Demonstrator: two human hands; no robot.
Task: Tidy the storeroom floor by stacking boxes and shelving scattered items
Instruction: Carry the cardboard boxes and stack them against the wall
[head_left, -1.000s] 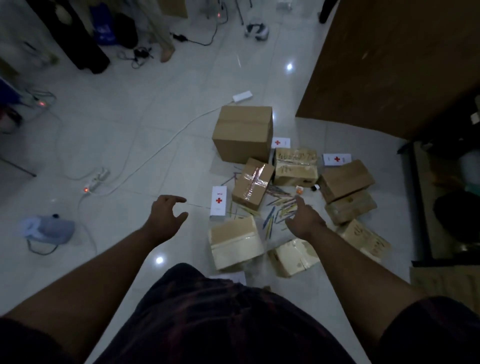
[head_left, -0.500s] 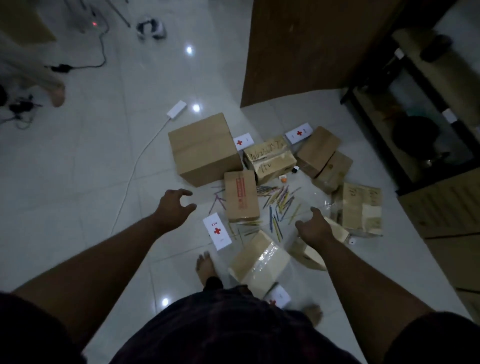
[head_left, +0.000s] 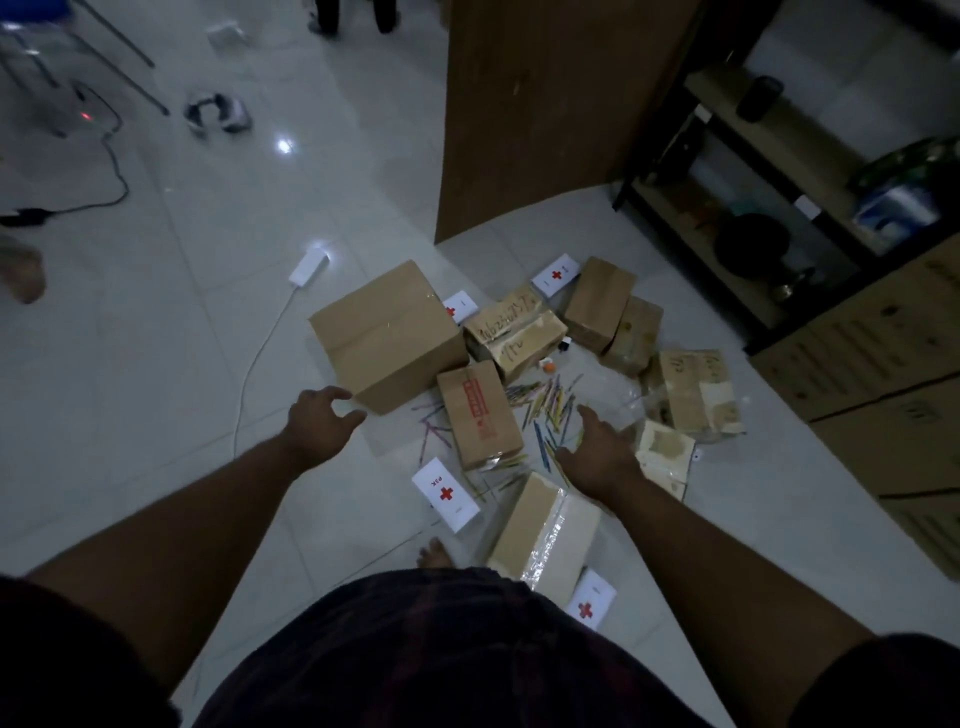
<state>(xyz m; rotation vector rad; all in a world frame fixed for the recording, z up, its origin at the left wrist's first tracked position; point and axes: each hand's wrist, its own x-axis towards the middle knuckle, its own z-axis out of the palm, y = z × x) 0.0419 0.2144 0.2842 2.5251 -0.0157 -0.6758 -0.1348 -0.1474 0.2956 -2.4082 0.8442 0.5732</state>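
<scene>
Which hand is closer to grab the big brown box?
Probably the left hand. Its open fingers are right by the near corner of the big box. The right hand is over by the coloured sticks, with a small box in between.

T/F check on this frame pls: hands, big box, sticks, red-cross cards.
1. Neither the left hand nor the right hand grips anything. True.
2. The largest box is stacked on another box. False: it sits directly on the floor.
3. Coloured sticks lie scattered on the floor between the boxes. True.
4. Every card with a red cross has been picked up. False: a red-cross card lies on the floor below the left hand, and others lie among the boxes.
</scene>
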